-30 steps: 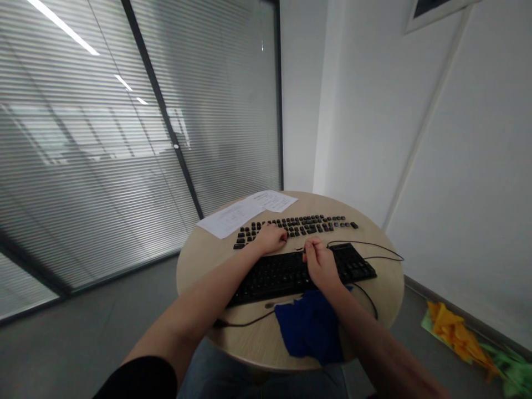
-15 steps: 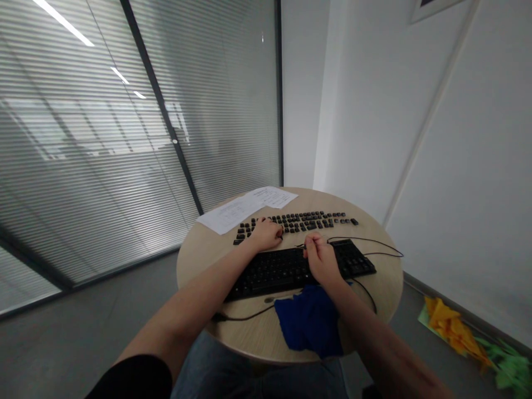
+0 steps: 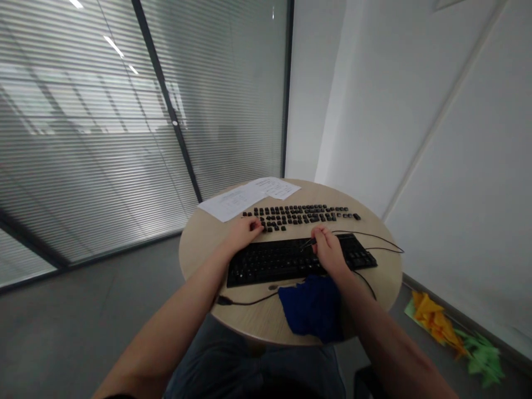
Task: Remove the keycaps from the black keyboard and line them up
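Observation:
A black keyboard [image 3: 270, 263] lies across the round table, its middle part darker and its key layout hard to make out. Behind it, loose black keycaps [image 3: 291, 216] are laid out in rows. My left hand [image 3: 246, 230] is at the left end of these rows, fingers pressed together on something too small to name. Over the right part of the keyboard, my right hand [image 3: 327, 246] is closed on a thin dark tool [image 3: 308, 243] whose tip points left. A blue cloth [image 3: 311, 307] lies in front of the keyboard, partly under my right forearm.
White printed sheets [image 3: 236, 200] lie at the table's back left. A black cable [image 3: 384, 244] loops at the right, and a cable end [image 3: 224, 300] rests near the front left edge. Orange cloth [image 3: 434, 318] and green cloth [image 3: 484, 354] are on the floor at the right.
My left hand has moved left along the keycap rows, uncovering several of them. My right hand has shifted slightly, and the thin tool in it shows more clearly. The view has tilted slightly.

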`<state>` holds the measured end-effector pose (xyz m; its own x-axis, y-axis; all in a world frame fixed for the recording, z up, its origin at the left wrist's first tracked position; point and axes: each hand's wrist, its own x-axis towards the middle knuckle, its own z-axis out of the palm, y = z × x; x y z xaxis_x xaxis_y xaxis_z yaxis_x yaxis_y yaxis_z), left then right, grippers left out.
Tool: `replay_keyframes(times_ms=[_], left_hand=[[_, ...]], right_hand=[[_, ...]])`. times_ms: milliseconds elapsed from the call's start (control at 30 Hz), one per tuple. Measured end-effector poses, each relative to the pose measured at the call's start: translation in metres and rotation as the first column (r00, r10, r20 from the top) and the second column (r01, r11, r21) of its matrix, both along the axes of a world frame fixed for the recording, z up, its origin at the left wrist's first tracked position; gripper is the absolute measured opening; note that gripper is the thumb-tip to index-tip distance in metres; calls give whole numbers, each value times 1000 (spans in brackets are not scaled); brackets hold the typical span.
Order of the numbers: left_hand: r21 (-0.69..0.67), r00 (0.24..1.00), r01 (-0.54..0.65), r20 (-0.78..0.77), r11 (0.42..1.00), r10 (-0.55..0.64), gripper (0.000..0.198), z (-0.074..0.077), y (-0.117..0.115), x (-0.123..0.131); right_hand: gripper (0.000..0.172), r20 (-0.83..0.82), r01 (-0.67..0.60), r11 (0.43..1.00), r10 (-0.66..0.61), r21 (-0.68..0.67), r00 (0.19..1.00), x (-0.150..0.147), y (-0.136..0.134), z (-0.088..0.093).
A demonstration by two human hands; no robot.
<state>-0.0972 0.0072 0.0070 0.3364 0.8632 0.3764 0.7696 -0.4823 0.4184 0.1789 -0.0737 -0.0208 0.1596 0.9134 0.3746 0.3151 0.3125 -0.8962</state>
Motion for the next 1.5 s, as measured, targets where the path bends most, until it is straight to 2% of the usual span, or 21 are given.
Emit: replay_keyframes(times_ms=[167, 433, 867, 1000, 1300, 1500], left_hand=[[-14, 997, 78, -4, 997, -78, 15, -15, -7, 3], [2, 983, 160, -96, 987, -159, 12, -19, -8, 10], [-18, 970, 181, -159, 983, -181, 12, -23, -8, 12], [-22, 967, 189, -171, 982, -190, 12, -22, -8, 11], [-18, 969, 177, -173, 984, -178, 11, -23, -8, 12], [-18, 968, 175, -180, 984, -175, 11, -20, -10, 12]], right_hand=[[31, 19, -118, 988, 121, -102, 992, -3, 1, -4], [33, 16, -208, 963, 214, -174, 977, -16, -5, -10], [30, 117, -147, 967, 174, -209, 978, -24, -2, -12], [29, 131, -182, 955, 216, -233, 968, -23, -1, -12], [30, 243, -281, 944, 317, -172, 917, -21, -7, -13], [29, 350, -302, 945, 326, -125, 878, -23, -13, -9]])
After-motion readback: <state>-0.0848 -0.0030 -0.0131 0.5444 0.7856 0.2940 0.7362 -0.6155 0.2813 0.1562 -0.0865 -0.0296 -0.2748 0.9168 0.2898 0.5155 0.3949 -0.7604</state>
